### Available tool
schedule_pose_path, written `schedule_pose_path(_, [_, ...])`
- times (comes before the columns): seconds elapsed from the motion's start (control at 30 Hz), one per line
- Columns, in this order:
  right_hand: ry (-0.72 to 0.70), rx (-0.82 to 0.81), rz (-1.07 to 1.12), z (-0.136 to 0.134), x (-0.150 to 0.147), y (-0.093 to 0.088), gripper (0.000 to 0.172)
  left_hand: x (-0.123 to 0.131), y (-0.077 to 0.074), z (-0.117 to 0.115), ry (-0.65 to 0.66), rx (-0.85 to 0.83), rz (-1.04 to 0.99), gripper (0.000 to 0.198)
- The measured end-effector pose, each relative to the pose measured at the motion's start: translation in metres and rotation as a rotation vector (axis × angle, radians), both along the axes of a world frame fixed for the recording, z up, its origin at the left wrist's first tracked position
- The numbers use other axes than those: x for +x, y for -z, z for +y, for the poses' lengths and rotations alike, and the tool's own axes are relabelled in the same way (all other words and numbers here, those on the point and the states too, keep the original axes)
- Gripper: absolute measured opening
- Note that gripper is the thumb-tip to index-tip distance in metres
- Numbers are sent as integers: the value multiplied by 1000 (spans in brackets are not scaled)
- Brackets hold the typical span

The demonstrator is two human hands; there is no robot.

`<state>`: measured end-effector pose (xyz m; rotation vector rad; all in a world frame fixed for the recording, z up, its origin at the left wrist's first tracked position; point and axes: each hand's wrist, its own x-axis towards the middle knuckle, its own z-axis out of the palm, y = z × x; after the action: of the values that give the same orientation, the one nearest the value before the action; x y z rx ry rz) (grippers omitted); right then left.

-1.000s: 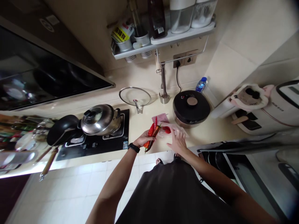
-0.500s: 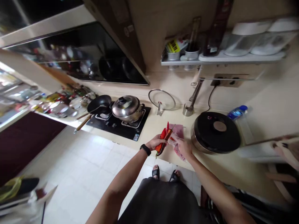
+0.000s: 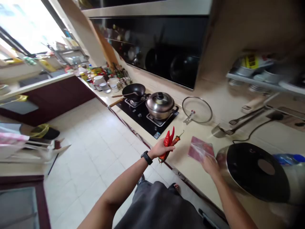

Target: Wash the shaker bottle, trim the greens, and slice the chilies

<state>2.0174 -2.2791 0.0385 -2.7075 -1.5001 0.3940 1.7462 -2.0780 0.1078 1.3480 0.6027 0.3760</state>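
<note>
My left hand (image 3: pixel 158 149) is wrapped around several red chili peppers (image 3: pixel 167 139) above the counter's front edge. Their tips and stems stick out on both sides of the fist, and one darker pepper ends in a long curled stem. A pinkish clear plastic bag (image 3: pixel 197 148) is over the counter to the right. My right hand (image 3: pixel 210 164) grips the bag's near right corner; its fingertips are partly hidden. Whether anything is inside the bag I cannot tell.
A lidded steel pot (image 3: pixel 160 106) and a black wok (image 3: pixel 133 90) stand on the gas stove (image 3: pixel 143 118). Behind the bag a glass lid (image 3: pixel 199 109) leans against the wall. A black-topped cooker (image 3: pixel 256 171) is close by my right forearm.
The view has swung left. My right hand has drawn away from the peppers to the right with the plastic bag. My left hand keeps its grip on the peppers.
</note>
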Motion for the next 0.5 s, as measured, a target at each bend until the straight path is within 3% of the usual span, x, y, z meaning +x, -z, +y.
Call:
schedule_pose_path(0.07, [-94, 4, 16, 17, -22, -12, 32, -38, -9, 17, 23, 224, -13, 53])
schedule_pose_path(0.17, [-181, 454, 19, 70, -79, -49, 44, -107, -25, 47, 123, 581, 1, 50])
schedule_pose_path(0.23, [-390, 589, 177, 123, -134, -75, 49, -159, -33, 71, 163, 822, 130, 45])
schedule_pose_path(0.3, [-658, 526, 378, 179, -200, -93, 45, -213, -40, 98, 154, 1042, 239, 40])
schedule_pose_path(0.37, [-820, 354, 565, 231, -270, -105, 40, -271, -47, 123, 139, 1234, 312, 34])
schedule_pose_path(0.5, [-858, 25, 817, 311, -399, -117, 44, -384, -55, 159, 84, 1455, 487, 28])
